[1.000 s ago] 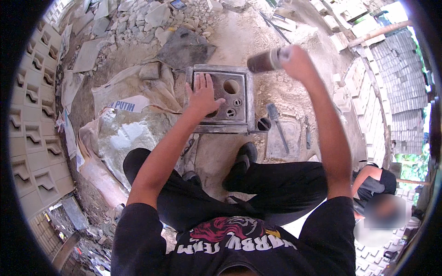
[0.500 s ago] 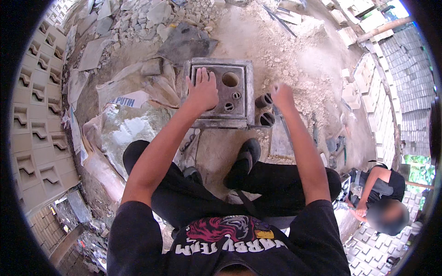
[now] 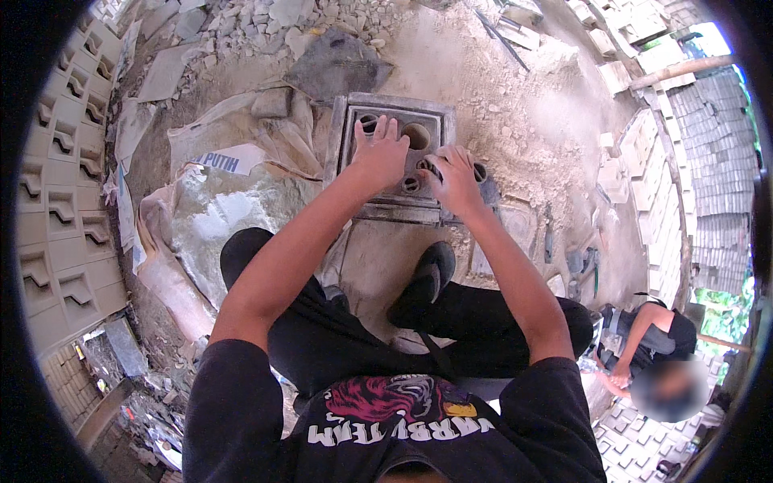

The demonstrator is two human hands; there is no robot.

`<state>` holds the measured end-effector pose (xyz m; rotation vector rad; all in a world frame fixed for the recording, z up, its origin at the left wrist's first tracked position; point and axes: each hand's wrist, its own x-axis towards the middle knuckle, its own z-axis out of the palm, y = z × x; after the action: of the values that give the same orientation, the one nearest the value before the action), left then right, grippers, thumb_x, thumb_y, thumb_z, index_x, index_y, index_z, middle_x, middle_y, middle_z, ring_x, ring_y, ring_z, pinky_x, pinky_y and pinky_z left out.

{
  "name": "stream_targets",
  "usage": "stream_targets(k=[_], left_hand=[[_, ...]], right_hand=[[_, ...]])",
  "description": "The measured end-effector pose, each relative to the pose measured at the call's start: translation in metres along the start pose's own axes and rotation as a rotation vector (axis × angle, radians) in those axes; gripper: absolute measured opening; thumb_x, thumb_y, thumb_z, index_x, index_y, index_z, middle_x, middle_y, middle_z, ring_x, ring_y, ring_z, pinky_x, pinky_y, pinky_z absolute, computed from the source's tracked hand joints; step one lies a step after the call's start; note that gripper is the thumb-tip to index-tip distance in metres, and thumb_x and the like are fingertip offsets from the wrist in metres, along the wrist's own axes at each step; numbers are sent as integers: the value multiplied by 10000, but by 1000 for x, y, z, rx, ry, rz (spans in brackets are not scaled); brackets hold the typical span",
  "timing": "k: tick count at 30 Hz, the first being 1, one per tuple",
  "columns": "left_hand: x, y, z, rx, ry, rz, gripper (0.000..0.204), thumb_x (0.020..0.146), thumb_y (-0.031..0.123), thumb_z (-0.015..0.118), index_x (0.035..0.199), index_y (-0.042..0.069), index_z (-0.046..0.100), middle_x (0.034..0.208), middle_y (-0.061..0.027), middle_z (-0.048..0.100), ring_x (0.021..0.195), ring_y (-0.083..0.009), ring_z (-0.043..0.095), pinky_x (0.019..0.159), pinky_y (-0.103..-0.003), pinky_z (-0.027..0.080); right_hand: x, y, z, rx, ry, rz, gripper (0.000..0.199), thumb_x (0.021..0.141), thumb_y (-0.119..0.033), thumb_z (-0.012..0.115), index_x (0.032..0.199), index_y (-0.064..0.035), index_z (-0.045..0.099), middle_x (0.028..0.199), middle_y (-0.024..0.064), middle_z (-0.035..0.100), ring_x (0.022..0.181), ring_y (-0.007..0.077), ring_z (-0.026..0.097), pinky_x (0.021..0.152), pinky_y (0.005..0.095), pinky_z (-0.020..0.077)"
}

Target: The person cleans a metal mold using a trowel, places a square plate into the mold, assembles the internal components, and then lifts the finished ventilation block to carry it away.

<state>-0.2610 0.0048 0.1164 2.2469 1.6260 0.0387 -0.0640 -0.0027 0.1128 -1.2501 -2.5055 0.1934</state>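
A square metal mould (image 3: 343, 205) lies on the ground in front of me, its recessed plate dotted with round openings. My left hand (image 3: 380, 158) rests on the plate's left side, fingers spread, beside a dark round insert (image 3: 369, 123) and a large hole (image 3: 417, 137). On the plate's right side, my right hand (image 3: 456, 181) curls its fingers at a short dark tube (image 3: 432, 167), whose lower part is hidden. Just below it sits a small ring (image 3: 411, 184). Another dark tube (image 3: 481, 171) stands outside the mould, partly behind my right hand.
Broken stones (image 3: 258, 36) and a dark flat slab (image 3: 338, 64) lie beyond the mould. A printed sack (image 3: 233, 158) spreads at left. Stacked pale blocks line both sides. Another person (image 3: 644, 338) sits at lower right.
My right hand has moved left from beside the dark tubes onto the mould's plate. My left hand stays over the plate, slightly lower on it. The whole view has shifted a little.
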Motion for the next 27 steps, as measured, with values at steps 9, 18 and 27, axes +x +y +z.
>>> stream_targets(k=[9,18,27], left_hand=[[-11,-6,-1,7,-232,52,687,839,189,494,1475,143,238,1552,-104,142,1425,-308,156,1070,-670,46],[-8,-8,-4,-31,-320,34,773,798,208,492,1495,162,159,1564,-97,76,1426,-315,151,1068,-674,56],[-10,-3,6,32,-314,-2,794,831,274,479,1507,210,67,1574,-27,-1,1447,-248,30,1085,-630,-43]], right_hand=[[8,-8,-4,-237,-148,-66,329,828,-269,630,989,5,547,1021,144,507,1035,303,470,858,424,359],[63,20,-20,-361,-630,-543,388,846,-395,582,938,-19,562,925,120,577,821,289,596,749,370,476],[94,31,-10,-325,-748,-813,458,848,-450,527,812,5,563,672,137,579,606,319,612,571,397,510]])
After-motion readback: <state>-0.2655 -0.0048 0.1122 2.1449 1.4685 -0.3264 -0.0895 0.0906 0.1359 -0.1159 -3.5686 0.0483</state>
